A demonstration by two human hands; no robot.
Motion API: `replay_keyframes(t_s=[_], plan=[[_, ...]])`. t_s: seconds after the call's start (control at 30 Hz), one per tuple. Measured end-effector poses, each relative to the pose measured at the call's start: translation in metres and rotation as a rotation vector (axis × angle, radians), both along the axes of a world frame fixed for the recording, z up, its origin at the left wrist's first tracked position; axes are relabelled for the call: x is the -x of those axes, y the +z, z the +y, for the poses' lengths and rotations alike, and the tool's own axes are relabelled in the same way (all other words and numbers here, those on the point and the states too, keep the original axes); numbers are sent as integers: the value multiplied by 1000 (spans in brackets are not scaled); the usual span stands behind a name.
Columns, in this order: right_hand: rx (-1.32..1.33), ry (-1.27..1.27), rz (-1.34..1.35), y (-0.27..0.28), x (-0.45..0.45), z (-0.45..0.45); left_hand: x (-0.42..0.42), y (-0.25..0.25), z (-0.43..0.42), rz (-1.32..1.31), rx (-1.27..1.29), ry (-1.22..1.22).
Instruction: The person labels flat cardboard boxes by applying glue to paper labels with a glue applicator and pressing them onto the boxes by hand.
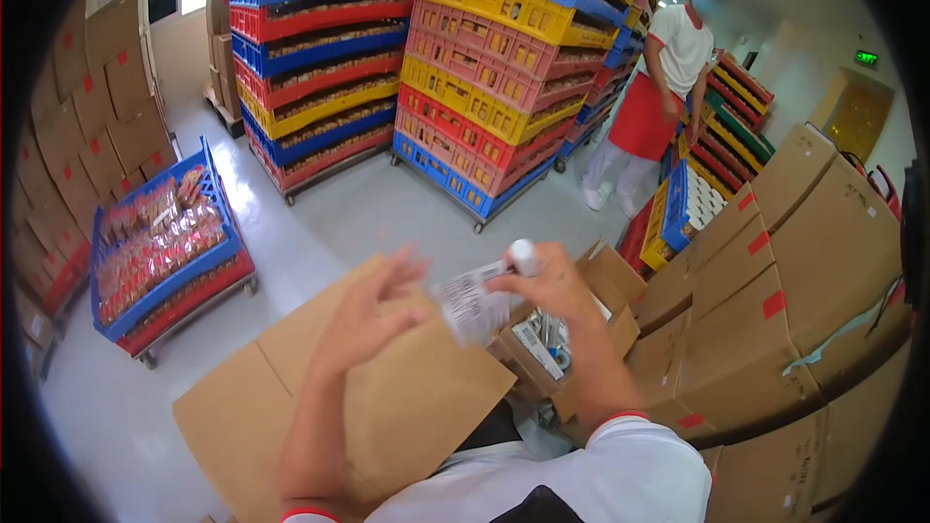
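In my right hand (554, 283) is a roll of labels (523, 256), gripped between thumb and fingers. A printed label strip (473, 302) hangs from it toward the left, its text blurred. My left hand (383, 302) is raised with its fingers apart, slightly smeared by motion, and holds nothing. Beneath it lies the flat brown top of a cardboard box (407, 392), close to my body. Right of that stands a small open carton (528, 368) with loose items inside, partly hidden by my right forearm.
Stacked cardboard boxes (746, 320) crowd the right side, and more boxes (92, 116) line the left wall. A low blue crate (160, 276) of packaged goods sits on a wheeled base. Tall crate stacks (494, 68) stand ahead. Another person (668, 68) stands beyond them at right.
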State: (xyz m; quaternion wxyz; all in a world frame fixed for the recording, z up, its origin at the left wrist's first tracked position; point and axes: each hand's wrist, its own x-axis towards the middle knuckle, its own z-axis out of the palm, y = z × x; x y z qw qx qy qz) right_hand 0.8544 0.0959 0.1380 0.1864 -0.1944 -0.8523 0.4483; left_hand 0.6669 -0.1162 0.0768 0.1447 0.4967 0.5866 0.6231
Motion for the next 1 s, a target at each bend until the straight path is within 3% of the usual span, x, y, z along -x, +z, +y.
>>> replay_keyframes(t_s=[0.07, 0.1, 0.13, 0.2, 0.23, 0.3, 0.37, 0.5, 0.57, 0.73, 0.8, 1.0], plan=[[-17, 61, 24, 7, 22, -20, -18, 5, 9, -390, 6, -285], [-25, 118, 26, 6, 31, -27, -17, 3, 11, -386, 5, -282], [-22, 123, 20, -1, 40, -33, -18, -4, 13, -381, -20, -133], [-332, 74, 447, -17, 57, -44, -19, -7, 8, -387, -34, 24], [-417, 65, 512, -20, 61, -52, -18, 1, 3, -377, -18, 109], [-467, 53, 524, -29, 67, -66, -16, 3, -2, -368, 4, 200], [-551, 40, 535, -34, 68, -73, -15, -1, -3, -390, -139, 207], [-591, 58, 528, -36, 73, -74, -15, 1, -2, -400, -122, 284], [-748, 101, 540, -44, 78, -69, -16, 9, -7, -404, -78, 335], [-718, 127, 583, -44, 89, -82, -8, -1, -12, -405, -53, 323], [-776, 96, 585, -45, 89, -83, -10, 0, -7, -518, -258, 207], [-834, 101, 573, -47, 91, -82, -5, -2, -10, -531, -242, 174]])
